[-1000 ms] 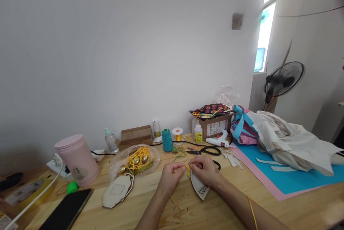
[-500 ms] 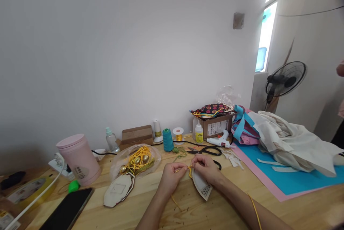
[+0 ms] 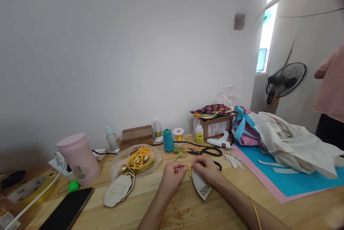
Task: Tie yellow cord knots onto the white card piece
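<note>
Close together over the table, both my hands pinch the same yellow cord (image 3: 190,170). My left hand (image 3: 173,176) is closed on it with thumb and forefinger, and a loose end trails below the wrist. My right hand (image 3: 208,169) is closed at the cord too, beside the top of a white fan-shaped piece (image 3: 199,183) with a dark cut-out pattern at its lower edge. Its fingers partly cover that piece, so I cannot tell how firmly they grip it. More yellow cord lies across my right forearm. Black-handled scissors (image 3: 206,150) rest just beyond my hands.
A plastic bag of yellow cords and gold beads (image 3: 138,160) lies left, near white octagonal pieces (image 3: 118,190). Behind stand a teal thread spool (image 3: 168,140), a glue bottle (image 3: 199,133) and a glue gun (image 3: 219,141). White fabric (image 3: 292,140) covers the right. A person (image 3: 331,86) stands beyond.
My hands stay almost in place at the cord, and the fan-shaped piece tilts very slightly. At the far right, a person in pink has come further into view.
</note>
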Motion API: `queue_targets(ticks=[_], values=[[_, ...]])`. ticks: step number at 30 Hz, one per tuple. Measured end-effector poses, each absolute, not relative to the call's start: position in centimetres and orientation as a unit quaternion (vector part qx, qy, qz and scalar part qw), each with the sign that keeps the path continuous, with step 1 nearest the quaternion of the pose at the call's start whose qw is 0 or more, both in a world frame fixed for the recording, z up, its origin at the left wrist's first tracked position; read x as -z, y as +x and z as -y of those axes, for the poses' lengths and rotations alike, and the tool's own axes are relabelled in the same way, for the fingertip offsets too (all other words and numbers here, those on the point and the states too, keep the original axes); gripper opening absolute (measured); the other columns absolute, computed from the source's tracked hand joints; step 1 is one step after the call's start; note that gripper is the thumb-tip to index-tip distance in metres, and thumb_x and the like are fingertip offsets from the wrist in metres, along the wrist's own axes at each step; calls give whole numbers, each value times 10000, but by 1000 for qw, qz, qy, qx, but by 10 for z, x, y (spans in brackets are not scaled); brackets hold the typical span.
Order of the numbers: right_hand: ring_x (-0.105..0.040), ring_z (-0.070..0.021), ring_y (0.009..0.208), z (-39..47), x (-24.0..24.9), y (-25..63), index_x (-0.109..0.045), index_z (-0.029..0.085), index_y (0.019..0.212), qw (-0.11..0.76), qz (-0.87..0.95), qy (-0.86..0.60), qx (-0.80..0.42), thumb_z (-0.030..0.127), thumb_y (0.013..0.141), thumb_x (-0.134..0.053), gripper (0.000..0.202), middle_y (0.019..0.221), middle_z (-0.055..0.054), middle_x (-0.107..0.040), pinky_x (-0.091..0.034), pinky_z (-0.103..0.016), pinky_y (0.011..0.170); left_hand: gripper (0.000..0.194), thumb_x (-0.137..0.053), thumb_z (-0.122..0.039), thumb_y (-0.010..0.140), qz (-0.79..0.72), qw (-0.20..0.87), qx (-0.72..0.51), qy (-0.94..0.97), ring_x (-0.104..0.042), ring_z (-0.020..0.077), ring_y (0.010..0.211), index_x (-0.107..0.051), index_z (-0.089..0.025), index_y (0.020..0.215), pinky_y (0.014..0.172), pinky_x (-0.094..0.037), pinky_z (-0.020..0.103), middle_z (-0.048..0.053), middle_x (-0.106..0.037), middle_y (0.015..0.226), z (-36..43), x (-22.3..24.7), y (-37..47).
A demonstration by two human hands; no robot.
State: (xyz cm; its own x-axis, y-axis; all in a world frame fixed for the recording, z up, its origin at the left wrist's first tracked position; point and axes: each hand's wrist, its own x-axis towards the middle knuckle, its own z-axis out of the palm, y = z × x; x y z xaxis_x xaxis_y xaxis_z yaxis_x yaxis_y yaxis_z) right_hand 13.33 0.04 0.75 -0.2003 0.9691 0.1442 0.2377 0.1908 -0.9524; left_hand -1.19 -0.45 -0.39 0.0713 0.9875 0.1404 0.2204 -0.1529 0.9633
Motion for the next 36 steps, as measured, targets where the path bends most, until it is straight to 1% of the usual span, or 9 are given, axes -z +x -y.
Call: queue_targets(ticks=[4,6,10,13,22,26,30,33,36], values=[[-421,-75,428,-1,-5,133,-587,121,640,417,625,-478,-455,274,607,-506,175,523,6,-544,-274,-159,377,278,-573,-351,579,-503,416,-465,598,-351,73,413,-629,-89,651,404,-245,177,-29,-489,447,3,7,-13],[-430,-79,421,-3,-4,133,-603,114,655,415,626,-478,-455,306,603,-519,216,531,-4,-565,-279,-166,379,290,-574,-363,580,-499,420,-465,599,-305,60,394,-624,-90,664,389,-209,170,-50,-438,421,3,6,-13],[-457,-90,429,-4,-3,132,-617,116,660,419,633,-484,-435,326,610,-522,236,531,-5,-581,-293,-172,379,335,-583,-389,571,-493,430,-458,602,-189,42,360,-621,-97,730,369,-126,171,-95,-294,373,5,3,-12],[-485,-99,458,-5,-2,132,-616,129,663,426,638,-477,-429,328,619,-523,224,560,-6,-594,-314,-170,385,332,-595,-392,558,-494,425,-456,606,-169,40,364,-623,-102,718,369,-115,175,-97,-274,380,6,3,-11],[-535,-139,553,-4,-3,134,-605,126,637,459,641,-467,-401,281,624,-517,179,602,-25,-604,-396,-209,471,292,-600,-376,562,-488,429,-457,607,-204,39,365,-609,-106,673,371,-146,168,-87,-333,390,5,3,-10],[-540,-142,576,-2,-6,134,-597,127,636,475,646,-455,-388,289,638,-515,182,633,-33,-603,-416,-217,503,299,-609,-379,548,-489,434,-461,600,-271,43,357,-615,-107,671,364,-181,166,-69,-409,397,6,2,-9],[-528,-132,586,-1,-7,135,-597,129,651,467,689,-424,-357,270,674,-491,177,642,-36,-591,-411,-207,517,313,-621,-383,535,-491,444,-463,588,-347,57,371,-616,-101,668,372,-231,167,-40,-496,436,6,3,-10],[-509,-122,582,-1,-7,136,-595,140,659,447,731,-416,-304,255,699,-468,176,640,-28,-579,-391,-200,512,311,-623,-381,534,-486,453,-463,587,-403,76,412,-617,-100,667,394,-269,170,-16,-544,488,6,2,-11],[-486,-111,567,-1,-6,137,-602,156,718,424,771,-410,-241,264,724,-451,186,636,-15,-566,-356,-195,502,309,-619,-390,534,-485,447,-460,595,-423,89,441,-622,-105,654,404,-275,175,1,-565,528,5,3,-11]])
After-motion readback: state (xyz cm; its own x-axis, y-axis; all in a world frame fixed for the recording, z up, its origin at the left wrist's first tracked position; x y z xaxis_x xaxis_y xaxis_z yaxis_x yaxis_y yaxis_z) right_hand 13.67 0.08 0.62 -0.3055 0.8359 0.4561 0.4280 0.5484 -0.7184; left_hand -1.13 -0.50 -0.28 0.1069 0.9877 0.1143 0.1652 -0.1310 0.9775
